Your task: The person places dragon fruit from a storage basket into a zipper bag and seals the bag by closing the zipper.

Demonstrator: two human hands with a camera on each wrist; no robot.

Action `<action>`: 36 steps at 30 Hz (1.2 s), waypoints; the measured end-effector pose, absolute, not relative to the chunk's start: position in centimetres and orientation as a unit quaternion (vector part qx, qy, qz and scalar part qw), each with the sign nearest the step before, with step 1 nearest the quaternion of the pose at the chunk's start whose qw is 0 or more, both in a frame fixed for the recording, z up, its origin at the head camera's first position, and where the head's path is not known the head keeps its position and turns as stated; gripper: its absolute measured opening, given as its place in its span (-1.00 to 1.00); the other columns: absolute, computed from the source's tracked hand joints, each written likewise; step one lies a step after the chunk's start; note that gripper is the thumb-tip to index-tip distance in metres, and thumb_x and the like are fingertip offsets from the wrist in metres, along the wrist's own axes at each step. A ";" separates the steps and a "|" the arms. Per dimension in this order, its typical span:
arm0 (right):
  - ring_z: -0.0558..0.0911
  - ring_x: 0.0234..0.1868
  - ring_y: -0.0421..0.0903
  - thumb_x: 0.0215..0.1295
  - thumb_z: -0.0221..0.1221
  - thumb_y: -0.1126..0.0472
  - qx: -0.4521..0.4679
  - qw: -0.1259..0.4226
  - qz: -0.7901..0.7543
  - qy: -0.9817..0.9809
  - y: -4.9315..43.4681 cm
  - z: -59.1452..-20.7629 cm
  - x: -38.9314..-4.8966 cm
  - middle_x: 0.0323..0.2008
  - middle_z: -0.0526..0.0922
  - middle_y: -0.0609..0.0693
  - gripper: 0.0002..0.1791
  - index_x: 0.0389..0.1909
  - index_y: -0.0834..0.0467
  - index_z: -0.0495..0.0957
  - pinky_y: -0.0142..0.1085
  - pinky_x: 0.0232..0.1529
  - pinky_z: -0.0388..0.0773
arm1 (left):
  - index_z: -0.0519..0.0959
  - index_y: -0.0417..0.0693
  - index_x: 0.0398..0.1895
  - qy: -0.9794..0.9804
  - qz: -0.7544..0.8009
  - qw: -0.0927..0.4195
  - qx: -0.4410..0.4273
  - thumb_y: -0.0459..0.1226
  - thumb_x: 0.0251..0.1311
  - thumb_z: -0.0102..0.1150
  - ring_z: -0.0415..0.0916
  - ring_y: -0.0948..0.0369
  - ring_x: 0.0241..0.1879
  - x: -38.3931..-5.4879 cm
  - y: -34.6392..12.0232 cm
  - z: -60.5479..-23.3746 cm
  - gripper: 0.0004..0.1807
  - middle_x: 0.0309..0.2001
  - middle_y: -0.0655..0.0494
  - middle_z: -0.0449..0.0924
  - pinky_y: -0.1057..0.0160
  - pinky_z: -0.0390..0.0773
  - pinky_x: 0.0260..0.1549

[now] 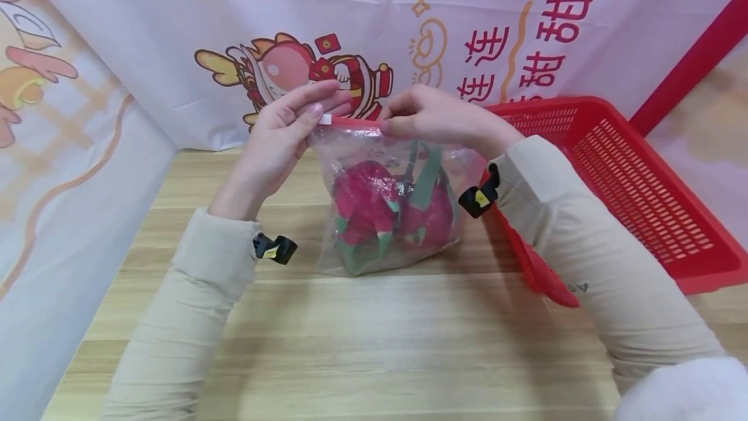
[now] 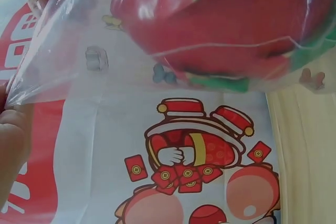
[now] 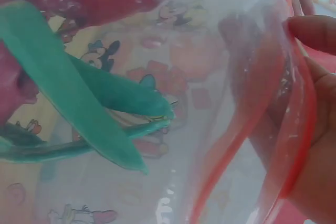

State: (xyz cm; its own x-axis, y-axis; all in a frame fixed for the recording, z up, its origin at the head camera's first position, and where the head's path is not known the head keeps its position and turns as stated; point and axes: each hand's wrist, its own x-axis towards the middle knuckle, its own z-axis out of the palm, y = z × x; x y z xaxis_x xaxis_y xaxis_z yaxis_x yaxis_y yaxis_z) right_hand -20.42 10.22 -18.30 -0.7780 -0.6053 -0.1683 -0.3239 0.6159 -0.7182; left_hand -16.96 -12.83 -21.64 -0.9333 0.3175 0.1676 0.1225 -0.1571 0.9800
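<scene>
A clear zip bag (image 1: pixel 403 258) with printed cartoon figures stands on the table, its red zip strip along the top. Inside lie two pink dragon fruits (image 1: pixel 363 193) with green tips, and long green leaf-like pieces (image 3: pixel 84 93) rise beside them. At the strip's left end, by a white slider (image 1: pixel 325 119), my left hand (image 1: pixel 277 135) pinches the bag's corner with thumb and fingers. My right hand (image 1: pixel 435 115) pinches the red strip (image 3: pixel 302 140) farther along. In the right wrist view the strip's two edges stand apart on the near side of the fingers.
A red plastic basket (image 1: pixel 619 148) stands right of the bag, under and beyond the right forearm. Behind the wooden table (image 1: pixel 374 349) hangs a white printed cloth (image 1: pixel 257 12), with another printed panel (image 1: pixel 76 115) on the left.
</scene>
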 end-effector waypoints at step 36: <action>0.36 -0.41 -0.19 0.29 0.18 0.01 -0.205 0.152 -0.418 0.872 5.8 -19.4 -20.1 -0.40 0.64 -0.08 -0.70 -0.06 0.04 0.70 -0.39 -0.42 0.27 | 0.37 -0.05 -0.13 0.654 0.744 -0.011 0.136 -0.46 0.41 -0.28 0.35 0.06 0.34 -16.7 -10.0 -22.7 -0.79 0.34 -0.21 0.32 0.26 0.40 0.28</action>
